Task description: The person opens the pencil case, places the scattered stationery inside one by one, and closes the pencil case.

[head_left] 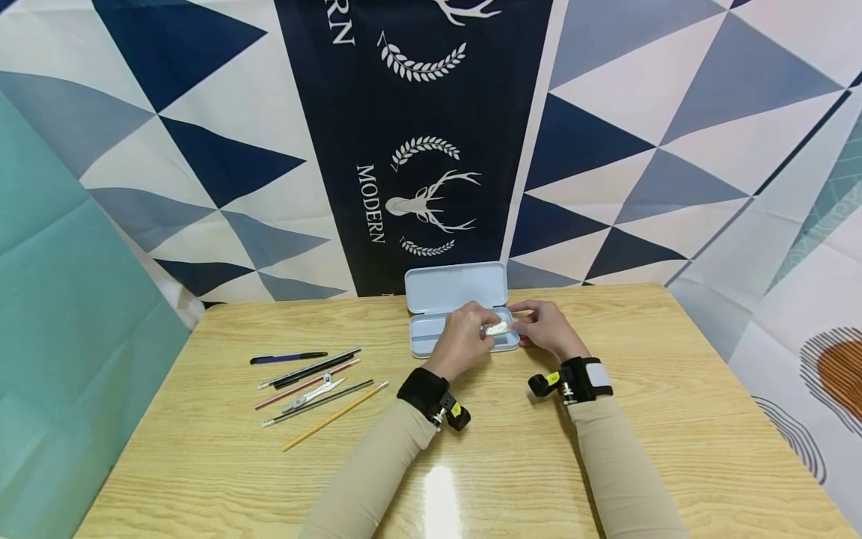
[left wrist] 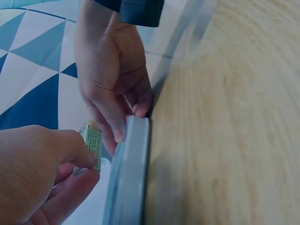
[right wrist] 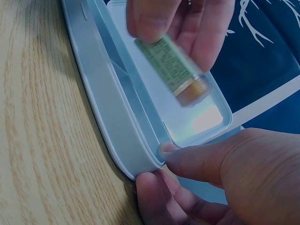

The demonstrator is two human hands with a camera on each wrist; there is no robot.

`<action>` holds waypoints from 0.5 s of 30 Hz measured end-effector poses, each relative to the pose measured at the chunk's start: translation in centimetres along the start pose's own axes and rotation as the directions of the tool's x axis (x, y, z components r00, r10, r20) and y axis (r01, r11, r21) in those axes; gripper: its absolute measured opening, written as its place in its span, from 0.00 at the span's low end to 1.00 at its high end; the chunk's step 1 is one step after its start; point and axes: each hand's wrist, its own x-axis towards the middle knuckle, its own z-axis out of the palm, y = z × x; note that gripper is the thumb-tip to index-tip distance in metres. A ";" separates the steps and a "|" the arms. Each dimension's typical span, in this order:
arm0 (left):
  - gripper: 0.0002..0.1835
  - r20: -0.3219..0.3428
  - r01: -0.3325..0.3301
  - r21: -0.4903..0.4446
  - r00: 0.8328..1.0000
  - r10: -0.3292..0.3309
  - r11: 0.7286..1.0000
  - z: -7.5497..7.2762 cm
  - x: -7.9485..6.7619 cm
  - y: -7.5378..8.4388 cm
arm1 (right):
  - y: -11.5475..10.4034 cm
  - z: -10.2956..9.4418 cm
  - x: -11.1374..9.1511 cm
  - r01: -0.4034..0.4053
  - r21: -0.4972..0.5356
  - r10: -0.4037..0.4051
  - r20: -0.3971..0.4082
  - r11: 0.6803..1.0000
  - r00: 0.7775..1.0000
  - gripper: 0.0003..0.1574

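A light-blue tin pencil case [head_left: 424, 344] lies at the back of the table with its lid [head_left: 456, 287] raised. Over the right part of its tray, my left hand [head_left: 463, 338] pinches a small eraser [right wrist: 166, 64] between thumb and fingers. Green printed wrapping covers most of the eraser, and one end shows pale orange. My right hand [head_left: 551, 329] grips the case at its right end, thumb on the rim and fingers below on the outside, as the right wrist view shows. A divider runs along inside the tray.
Left of the case lie a blue-and-black pen [head_left: 288, 358], several dark and red pencils, a drawing compass [head_left: 313, 394] and a yellow pencil [head_left: 335, 417]. Patterned cloth [head_left: 431, 150] hangs right behind the table's back edge.
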 end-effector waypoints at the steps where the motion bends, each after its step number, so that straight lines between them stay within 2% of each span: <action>1: 0.21 -0.003 -0.004 0.010 1.000 0.004 1.000 0.2 -0.1 -0.1 | 0.0 0.0 0.0 0.003 0.000 -0.003 0.000 1.000 1.000 0.28; 6: 0.20 -0.018 -0.005 0.024 1.000 0.005 1.000 0.7 -0.4 0.0 | 0.2 -0.1 0.0 0.018 -0.010 -0.018 0.002 1.000 1.000 0.28; 15: 0.19 0.006 0.013 0.049 1.000 -0.013 0.999 0.9 -0.7 0.4 | 0.1 -0.1 -0.1 0.023 -0.011 -0.023 0.013 1.000 1.000 0.29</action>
